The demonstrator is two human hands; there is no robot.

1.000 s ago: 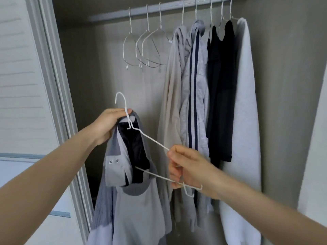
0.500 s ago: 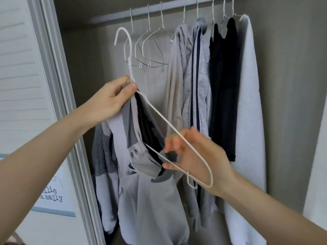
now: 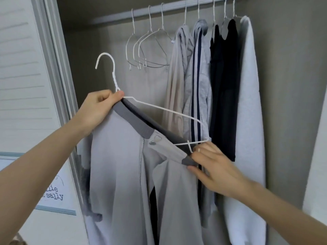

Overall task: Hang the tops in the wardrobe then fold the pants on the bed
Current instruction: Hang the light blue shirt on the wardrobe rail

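Note:
A light grey zip jacket (image 3: 120,174) with a dark grey ribbed collar hangs in front of the open wardrobe, half on a white wire hanger (image 3: 159,108). My left hand (image 3: 99,110) grips the collar and the hanger's neck together, hook pointing up. My right hand (image 3: 210,167) pinches the other end of the collar at the hanger's right shoulder tip. The hanger's right arm lies bare above the collar.
The wardrobe rail (image 3: 159,9) runs along the top with three empty wire hangers (image 3: 148,48) at its left. Several hung tops (image 3: 208,89) fill the right side, ending in a white one (image 3: 247,110). A white louvred door (image 3: 24,71) stands at the left.
The jacket has spread out wide between my hands, its collar pulled toward the hanger's right end. My right hand went from the hanger's wire to the collar. The hook has dropped lower.

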